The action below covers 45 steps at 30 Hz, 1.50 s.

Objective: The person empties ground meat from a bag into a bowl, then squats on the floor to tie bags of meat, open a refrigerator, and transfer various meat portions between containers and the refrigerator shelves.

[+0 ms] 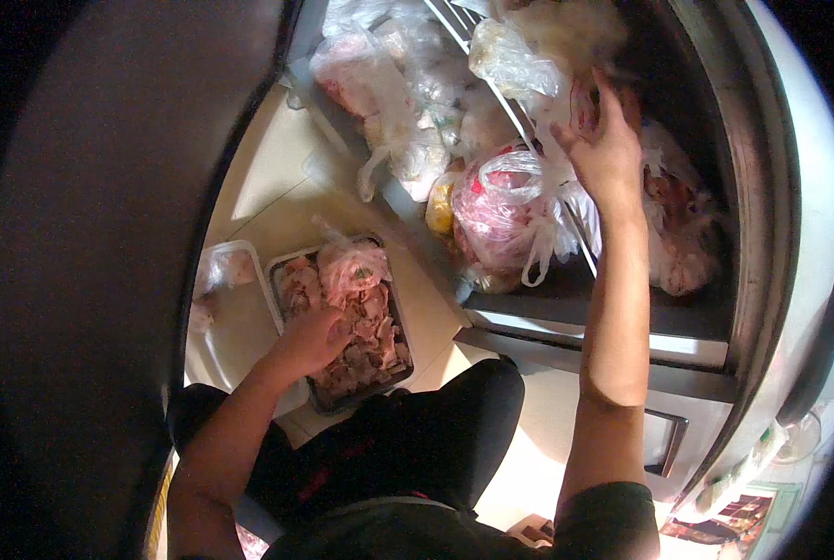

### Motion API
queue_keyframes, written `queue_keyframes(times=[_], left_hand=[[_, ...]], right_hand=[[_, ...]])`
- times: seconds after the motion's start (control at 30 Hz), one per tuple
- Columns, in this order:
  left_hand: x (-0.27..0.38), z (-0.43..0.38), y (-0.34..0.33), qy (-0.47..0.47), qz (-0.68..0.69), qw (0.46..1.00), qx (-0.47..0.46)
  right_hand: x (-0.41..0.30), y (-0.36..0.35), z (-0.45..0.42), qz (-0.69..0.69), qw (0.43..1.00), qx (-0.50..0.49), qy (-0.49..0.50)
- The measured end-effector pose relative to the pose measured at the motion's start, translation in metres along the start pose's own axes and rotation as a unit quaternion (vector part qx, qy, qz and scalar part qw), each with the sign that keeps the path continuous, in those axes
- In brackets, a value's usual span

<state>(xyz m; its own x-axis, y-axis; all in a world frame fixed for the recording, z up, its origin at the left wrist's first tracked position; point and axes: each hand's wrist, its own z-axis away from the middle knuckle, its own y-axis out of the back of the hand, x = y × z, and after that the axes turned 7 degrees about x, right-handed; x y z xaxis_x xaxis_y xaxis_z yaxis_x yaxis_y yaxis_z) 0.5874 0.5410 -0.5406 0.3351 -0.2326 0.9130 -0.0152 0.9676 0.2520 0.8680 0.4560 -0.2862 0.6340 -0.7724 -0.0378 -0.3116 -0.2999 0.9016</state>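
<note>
My right hand [604,157] reaches into an open refrigerator or freezer compartment. Its fingers are spread beside a clear plastic bag with red marks [582,105]; whether they touch it is not clear. Just below is a knotted plastic bag of pink meat [497,210], at the edge of a white wire rack [504,105]. My left hand [315,341] hangs over a dark-edged tray [401,308] on the floor, filled with pieces of meat [368,336]. Its fingers are curled, and what they may hold is hidden. A plastic bag of pink meat [354,266] lies at the tray's far end.
Several frosty plastic bags [403,91] crowd the compartment's left side. More bagged food [676,231] lies right of my forearm. A whitish plastic container [252,315] stands left of the tray. The dark door [109,280] bounds the left, and a drawer handle [669,444] shows lower right.
</note>
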Motion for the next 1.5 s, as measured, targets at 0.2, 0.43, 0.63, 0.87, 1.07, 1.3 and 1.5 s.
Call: queue_keyframes(times=[0.2, 0.43, 0.63, 0.87, 1.07, 1.3, 1.5], left_hand=[[-0.014, 0.006, 0.002, -0.093, -0.031, 0.993, 0.061], [-0.004, -0.005, -0.021, -0.114, -0.046, 0.992, -0.024], [-0.014, 0.002, -0.02, -0.135, -0.121, 0.983, 0.018], [0.005, 0.009, -0.014, -0.064, -0.027, 0.996, -0.064], [-0.014, 0.001, -0.023, -0.114, -0.065, 0.99, -0.043], [-0.004, 0.003, -0.025, -0.173, -0.173, 0.97, 0.001], [0.012, 0.012, -0.019, -0.158, -0.18, 0.971, -0.023]], right_hand=[[0.021, 0.033, 0.127, 0.061, 0.987, 0.147, -0.028], [0.091, 0.0, 0.112, 0.203, 0.949, 0.24, -0.033], [0.126, -0.017, 0.07, 0.171, 0.939, 0.279, -0.106], [0.209, 0.014, 0.009, 0.285, 0.933, 0.219, -0.03], [0.209, -0.012, 0.022, 0.367, 0.873, 0.318, 0.052], [0.252, -0.007, -0.012, 0.38, 0.878, 0.282, 0.074], [0.276, 0.01, -0.042, 0.326, 0.91, 0.257, 0.008]])
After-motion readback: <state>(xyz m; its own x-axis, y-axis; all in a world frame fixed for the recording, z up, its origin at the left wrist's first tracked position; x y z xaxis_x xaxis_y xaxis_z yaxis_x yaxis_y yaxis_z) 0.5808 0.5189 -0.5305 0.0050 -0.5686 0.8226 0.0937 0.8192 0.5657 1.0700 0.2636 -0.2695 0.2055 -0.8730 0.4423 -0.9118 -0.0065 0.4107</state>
